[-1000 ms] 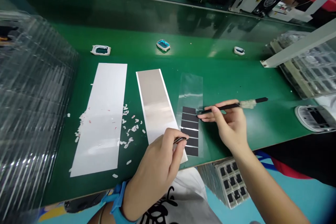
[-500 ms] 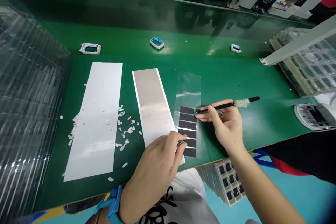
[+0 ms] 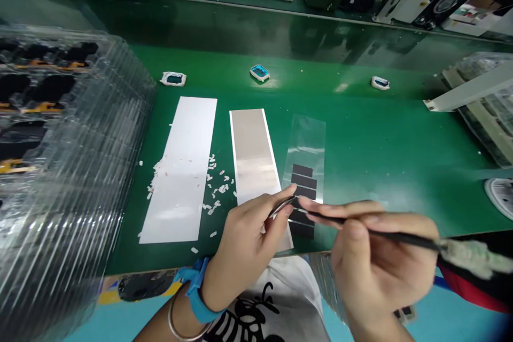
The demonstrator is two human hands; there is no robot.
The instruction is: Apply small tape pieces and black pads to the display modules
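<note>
My left hand [image 3: 252,230] pinches a small, thin dark piece [image 3: 281,206] with a shiny rim between thumb and fingers. A slim black tool [image 3: 401,236] with whitish wrapping near its rear end lies in my right hand [image 3: 380,262]. The tool's front end points at the small piece; whether it touches cannot be made out. Beneath both hands is a clear film sheet [image 3: 308,136] bearing several dark rectangular stickers [image 3: 303,180]. Left of it lies a beige strip with white borders [image 3: 254,144], partly covered by my left hand.
A white sheet [image 3: 180,171] lies further left, with small white scraps [image 3: 220,188] beside it. Stacked clear trays [image 3: 100,133] rise at the left. Three small framed parts, one with a blue face [image 3: 259,72], sit along the back. A white post [image 3: 468,88] slants at the right.
My right hand has come nearer the camera and its tool has swung toward the piece in my left hand. The piece has risen slightly. The whole view has shifted left.
</note>
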